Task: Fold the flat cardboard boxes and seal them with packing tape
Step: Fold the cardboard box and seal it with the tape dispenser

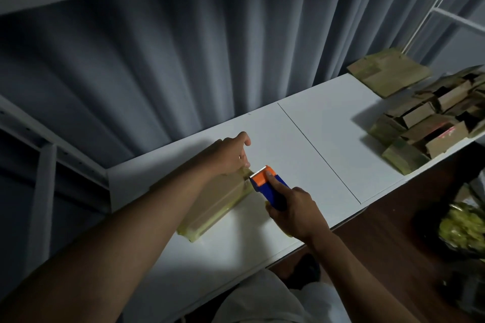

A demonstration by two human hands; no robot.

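A folded brown cardboard box (217, 204) lies on the white table (301, 139), with shiny tape along its top and edges. My left hand (231, 155) rests on the box's far end, thumb pressing the tape down at the corner. My right hand (294, 212) grips the blue handle of a tape dispenser (265, 181), whose orange toothed head sits at the box's right corner next to my left thumb.
A pile of folded boxes (430, 123) fills the table's right end, with a stack of flat cardboard (388, 73) behind it. Grey curtain hangs behind the table. White shelf posts (42, 204) stand at the left. Dark floor and a green heap (462, 225) lie at the right.
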